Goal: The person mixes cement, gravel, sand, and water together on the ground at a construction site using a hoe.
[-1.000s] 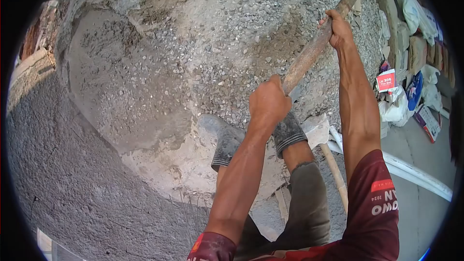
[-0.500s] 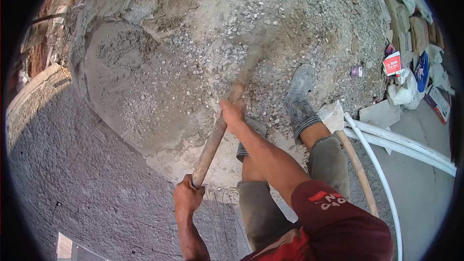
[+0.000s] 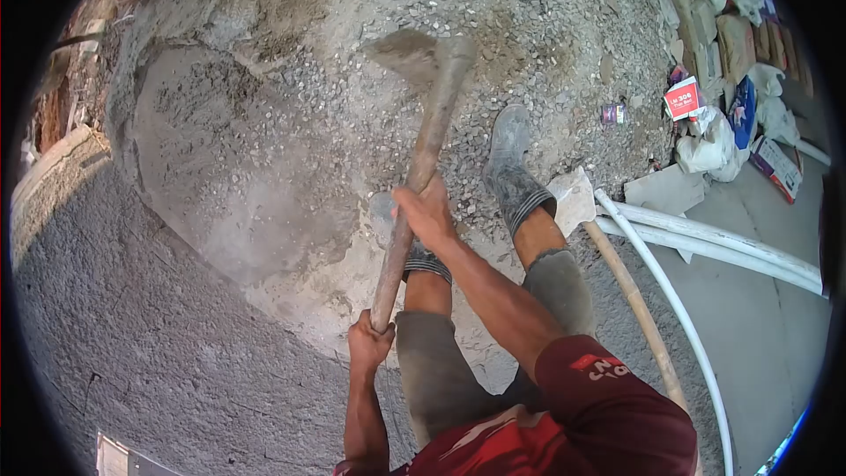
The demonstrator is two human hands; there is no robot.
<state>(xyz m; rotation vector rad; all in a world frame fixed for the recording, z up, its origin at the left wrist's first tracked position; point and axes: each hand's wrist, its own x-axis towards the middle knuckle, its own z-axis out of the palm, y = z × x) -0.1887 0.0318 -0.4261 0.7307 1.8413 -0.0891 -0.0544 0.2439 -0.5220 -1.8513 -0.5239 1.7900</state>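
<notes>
On a gravel and cement heap (image 3: 291,132), left hand (image 3: 369,341) and right hand (image 3: 426,213) both grip the hoe (image 3: 421,152), blade far.

Two hands grip one hoe (image 3: 421,154): the left hand (image 3: 369,341) at the handle's end, the right hand (image 3: 427,213) further up. Two rubber boots stand in one gravel heap (image 3: 291,106), a left boot (image 3: 407,242) and a right boot (image 3: 513,172). Two white pipes (image 3: 705,242) lie beside a second wooden handle (image 3: 636,308). One red-and-white box (image 3: 683,99) lies near several sacks (image 3: 705,152).
</notes>
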